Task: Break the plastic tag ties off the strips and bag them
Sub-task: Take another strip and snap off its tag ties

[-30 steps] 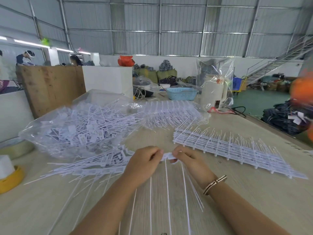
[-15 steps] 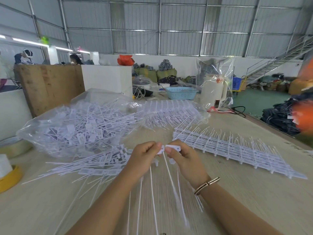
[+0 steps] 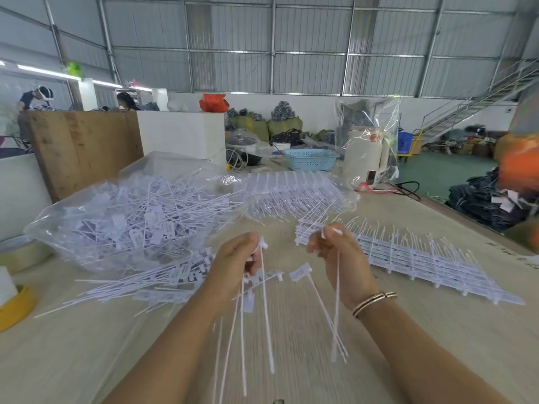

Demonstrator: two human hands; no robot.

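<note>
Holding my hands apart above the wooden table [image 3: 408, 330], I pinch white tag ties in each: my left hand [image 3: 236, 260] has its fingers curled round a bunch of ties [image 3: 264, 301] whose tails hang toward me, and my right hand [image 3: 338, 255] grips a smaller bunch [image 3: 337, 293] the same way. Just right of my right hand lie the unbroken strips [image 3: 423, 258]. Far left sits the clear bag [image 3: 125, 220] heaped with ties, with loose ties [image 3: 145, 282] spread just in front of it
</note>
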